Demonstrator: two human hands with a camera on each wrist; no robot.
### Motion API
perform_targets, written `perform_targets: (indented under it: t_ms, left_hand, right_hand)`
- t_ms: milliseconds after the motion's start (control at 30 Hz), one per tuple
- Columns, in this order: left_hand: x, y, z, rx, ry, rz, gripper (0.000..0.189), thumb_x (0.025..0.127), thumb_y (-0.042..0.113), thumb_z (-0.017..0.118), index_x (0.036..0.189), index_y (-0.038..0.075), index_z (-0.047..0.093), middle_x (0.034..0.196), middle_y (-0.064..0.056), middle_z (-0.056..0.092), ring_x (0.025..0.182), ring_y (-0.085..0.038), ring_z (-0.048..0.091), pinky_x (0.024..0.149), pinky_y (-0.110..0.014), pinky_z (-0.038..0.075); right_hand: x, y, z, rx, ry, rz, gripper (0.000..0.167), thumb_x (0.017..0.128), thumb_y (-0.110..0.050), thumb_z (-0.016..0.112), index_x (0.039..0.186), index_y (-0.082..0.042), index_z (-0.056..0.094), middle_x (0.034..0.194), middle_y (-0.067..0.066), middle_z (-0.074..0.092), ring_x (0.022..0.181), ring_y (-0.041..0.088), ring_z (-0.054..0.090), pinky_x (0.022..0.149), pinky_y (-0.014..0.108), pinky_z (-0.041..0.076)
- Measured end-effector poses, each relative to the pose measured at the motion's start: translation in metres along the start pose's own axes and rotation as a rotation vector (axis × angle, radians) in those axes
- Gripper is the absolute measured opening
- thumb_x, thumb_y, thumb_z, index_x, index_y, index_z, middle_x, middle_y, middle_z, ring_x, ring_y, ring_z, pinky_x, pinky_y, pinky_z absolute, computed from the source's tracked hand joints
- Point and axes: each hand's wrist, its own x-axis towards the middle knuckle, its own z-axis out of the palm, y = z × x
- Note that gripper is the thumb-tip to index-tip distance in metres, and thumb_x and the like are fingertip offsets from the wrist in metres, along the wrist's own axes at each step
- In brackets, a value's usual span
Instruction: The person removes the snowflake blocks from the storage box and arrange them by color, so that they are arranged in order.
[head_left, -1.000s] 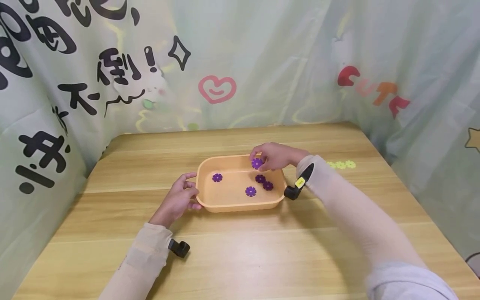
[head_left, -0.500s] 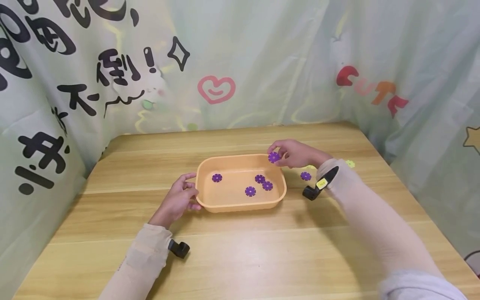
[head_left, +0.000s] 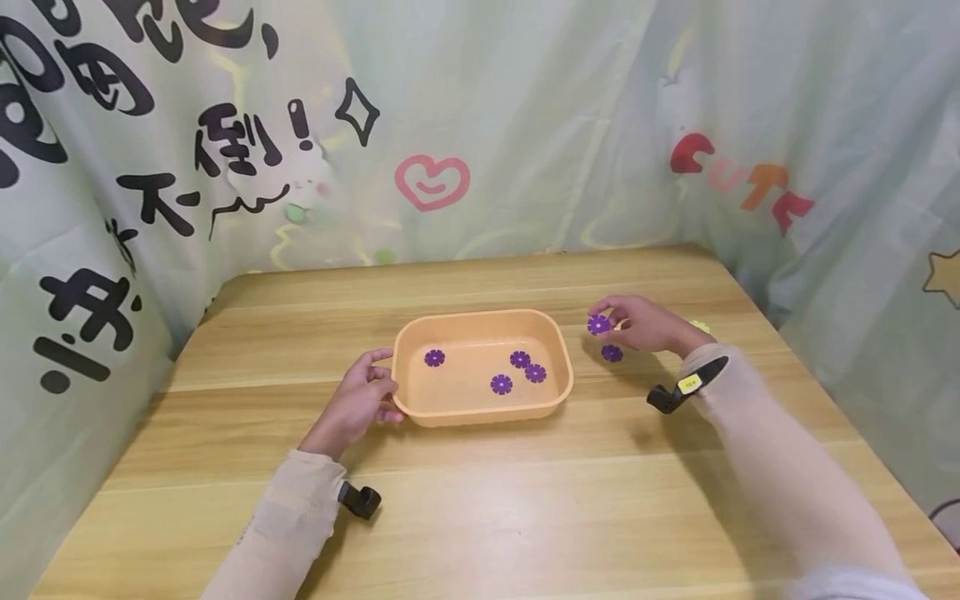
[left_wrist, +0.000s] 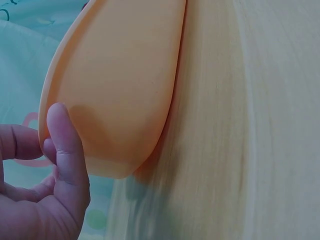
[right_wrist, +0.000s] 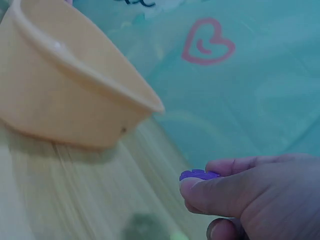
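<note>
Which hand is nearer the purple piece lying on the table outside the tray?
Right: the right hand is close by the purple piece lying outside the orange tray, pinching another piece; the left hand is farther off, touching the tray's left end.

Smooth plastic tray (head_left: 465,383); plastic-looking discs (head_left: 501,384); wood-grained table (head_left: 480,500), softly glossy; creased, matt cloth backdrop (head_left: 540,125).

On a table (head_left: 480,500) before a curtain (head_left: 555,125): tray (head_left: 457,392), four discs (head_left: 502,384) inside.
To left, left hand (head_left: 358,398); to right, loose disc (head_left: 612,353), right hand (head_left: 641,323).
</note>
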Motion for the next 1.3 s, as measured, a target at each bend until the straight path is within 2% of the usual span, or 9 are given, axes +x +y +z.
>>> perform_targets:
  t_ms: [200,367,567,667,967,1200,1300]
  left_hand:
    - [-0.001,0.0,0.001,-0.003,0.006,0.0,0.062,0.091,-0.007,0.045,0.148,0.008,0.027,0.118,-0.023,0.04,0.08,-0.024,0.054,0.056,-0.031,0.058]
    - [-0.001,0.0,0.002,0.001,0.004,0.007,0.063,0.09,-0.007,0.045,0.148,0.007,0.027,0.118,-0.023,0.04,0.079,-0.022,0.054,0.057,-0.031,0.058]
    - [0.0,-0.001,0.003,-0.003,-0.002,0.003,0.063,0.09,-0.007,0.045,0.148,0.008,0.027,0.117,-0.023,0.04,0.077,-0.021,0.053,0.056,-0.031,0.058]
    - [0.0,-0.001,0.003,-0.002,-0.002,0.002,0.062,0.091,-0.007,0.045,0.148,0.008,0.027,0.118,-0.023,0.04,0.079,-0.022,0.054,0.057,-0.031,0.058]
    - [0.001,0.001,0.002,-0.001,0.005,-0.008,0.062,0.091,-0.007,0.045,0.148,0.008,0.027,0.118,-0.023,0.039,0.08,-0.025,0.054,0.056,-0.03,0.058]
    - [0.001,0.0,0.001,-0.003,0.004,-0.006,0.062,0.09,-0.007,0.045,0.148,0.008,0.028,0.118,-0.023,0.039,0.08,-0.025,0.054,0.056,-0.031,0.058]
    - [0.002,0.0,0.0,0.001,0.006,-0.006,0.062,0.091,-0.007,0.045,0.148,0.008,0.027,0.119,-0.024,0.039,0.081,-0.025,0.054,0.056,-0.031,0.058]
  right_hand:
    - [-0.015,0.021,0.002,-0.006,0.012,0.004,0.037,0.087,0.001,0.067,0.123,0.006,0.058,0.094,0.007,0.066,0.092,0.027,0.063,0.087,0.05,0.052]
    - [-0.026,0.03,0.002,0.018,0.018,0.047,0.039,0.087,0.0,0.066,0.125,0.006,0.056,0.094,0.009,0.065,0.091,0.027,0.062,0.088,0.051,0.051]
    - [-0.037,0.041,0.003,0.041,0.017,0.103,0.039,0.086,0.0,0.068,0.122,0.005,0.055,0.09,0.009,0.062,0.086,0.026,0.062,0.07,0.034,0.055]
    - [-0.039,0.044,0.004,0.043,0.014,0.125,0.038,0.086,-0.001,0.068,0.122,0.004,0.055,0.089,0.01,0.061,0.085,0.026,0.062,0.065,0.031,0.054]
    - [-0.042,0.046,0.006,-0.054,0.02,0.137,0.036,0.087,-0.01,0.071,0.119,0.001,0.059,0.086,0.006,0.063,0.092,0.032,0.062,0.084,0.052,0.051]
    - [-0.042,0.049,0.007,-0.096,0.005,0.138,0.036,0.087,-0.014,0.072,0.117,0.001,0.059,0.084,0.005,0.063,0.087,0.028,0.061,0.08,0.049,0.05]
    - [-0.041,0.049,0.007,-0.109,0.007,0.136,0.035,0.086,-0.014,0.073,0.115,0.0,0.06,0.083,0.005,0.063,0.083,0.025,0.06,0.076,0.044,0.05]
